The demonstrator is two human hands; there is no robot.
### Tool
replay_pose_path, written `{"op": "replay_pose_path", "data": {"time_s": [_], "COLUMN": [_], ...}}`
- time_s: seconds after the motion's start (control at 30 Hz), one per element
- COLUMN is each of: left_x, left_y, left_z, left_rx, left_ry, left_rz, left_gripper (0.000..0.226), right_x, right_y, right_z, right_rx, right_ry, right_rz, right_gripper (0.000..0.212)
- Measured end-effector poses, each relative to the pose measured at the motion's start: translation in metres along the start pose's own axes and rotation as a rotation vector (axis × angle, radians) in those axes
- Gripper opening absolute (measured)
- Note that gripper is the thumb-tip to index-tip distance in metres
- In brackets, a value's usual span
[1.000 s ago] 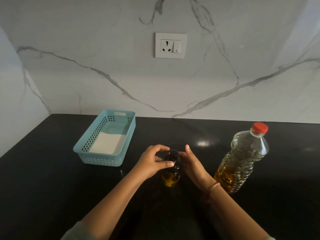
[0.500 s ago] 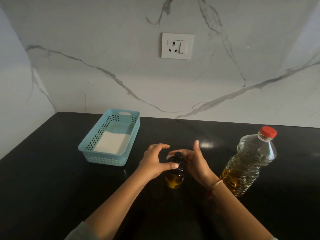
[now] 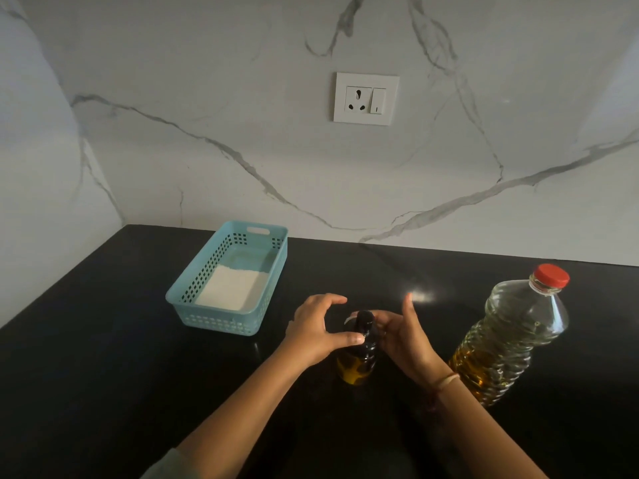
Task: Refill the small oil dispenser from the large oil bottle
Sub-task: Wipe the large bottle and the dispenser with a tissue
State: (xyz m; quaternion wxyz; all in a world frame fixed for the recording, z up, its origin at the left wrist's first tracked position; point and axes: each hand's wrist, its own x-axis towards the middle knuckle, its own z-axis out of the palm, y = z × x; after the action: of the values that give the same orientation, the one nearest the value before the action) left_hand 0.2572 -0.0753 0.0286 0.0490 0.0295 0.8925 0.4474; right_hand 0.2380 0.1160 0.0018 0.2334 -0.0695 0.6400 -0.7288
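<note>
The small oil dispenser point(image 3: 356, 364) stands upright on the black counter point(image 3: 103, 375), dark-topped, with a little yellow oil at its bottom. My left hand point(image 3: 316, 331) curls round its upper body, thumb pressed on the neck. My right hand point(image 3: 403, 335) pinches the dispenser's black cap from the right, forefinger raised. The large oil bottle point(image 3: 511, 340), clear plastic with a red cap, stands to the right, about a third full of amber oil, touched by neither hand.
A light-blue perforated basket point(image 3: 193, 295) with a white folded cloth inside sits at the back left of the counter. A marble wall with a socket point(image 3: 366, 98) rises behind.
My right fingers have closed in onto the dispenser's cap; a second ago that hand stood flat beside it. The view shifted slightly left. The large bottle and basket have not moved.
</note>
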Motion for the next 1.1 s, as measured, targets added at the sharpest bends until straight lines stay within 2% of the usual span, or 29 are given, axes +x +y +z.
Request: {"op": "replay_pose_path", "data": {"time_s": [0.13, 0.23, 0.27, 0.3, 0.37, 0.43, 0.53, 0.67, 0.77, 0.97, 1.1], "left_x": [0.000, -0.001, -0.001, -0.001, -0.002, -0.002, -0.002, -0.002, -0.002, -0.004, -0.005], "left_y": [0.002, 0.001, 0.001, 0.000, 0.001, 0.002, 0.001, 0.000, -0.001, -0.015, -0.017], "left_z": [0.000, 0.000, 0.001, 0.001, 0.001, 0.001, 0.001, 0.002, 0.004, 0.013, 0.018], "left_rx": [-0.024, -0.022, -0.025, -0.030, -0.048, -0.056, -0.059, -0.099, -0.150, -0.343, -0.406], "left_ry": [-0.007, -0.008, -0.007, -0.005, -0.008, -0.017, -0.018, -0.036, -0.054, -0.108, -0.128], "left_rz": [-0.015, -0.022, -0.025, -0.028, -0.040, -0.049, -0.054, -0.077, -0.101, -0.215, -0.205], "left_gripper": [0.071, 0.071, 0.070, 0.070, 0.071, 0.071, 0.073, 0.075, 0.078, 0.089, 0.084], "right_x": [0.012, 0.013, 0.012, 0.010, 0.008, 0.007, 0.015, 0.020, 0.016, 0.010, 0.009], "right_y": [-0.005, 0.002, 0.004, 0.006, 0.007, 0.000, -0.012, -0.011, -0.002, -0.014, -0.014], "right_z": [0.012, 0.014, 0.011, 0.007, -0.002, 0.000, 0.007, 0.014, 0.012, 0.013, 0.013], "right_rx": [-0.155, -0.163, -0.148, -0.148, -0.142, -0.088, -0.048, -0.145, -0.091, -0.093, -0.113], "right_ry": [-0.033, 0.013, 0.016, 0.024, 0.022, -0.049, -0.119, -0.090, -0.036, -0.071, -0.063], "right_rz": [0.091, 0.158, 0.163, 0.146, 0.076, 0.034, 0.033, 0.133, 0.221, 0.179, 0.164], "right_gripper": [0.095, 0.066, 0.062, 0.068, 0.095, 0.112, 0.108, 0.093, 0.080, 0.094, 0.093]}}
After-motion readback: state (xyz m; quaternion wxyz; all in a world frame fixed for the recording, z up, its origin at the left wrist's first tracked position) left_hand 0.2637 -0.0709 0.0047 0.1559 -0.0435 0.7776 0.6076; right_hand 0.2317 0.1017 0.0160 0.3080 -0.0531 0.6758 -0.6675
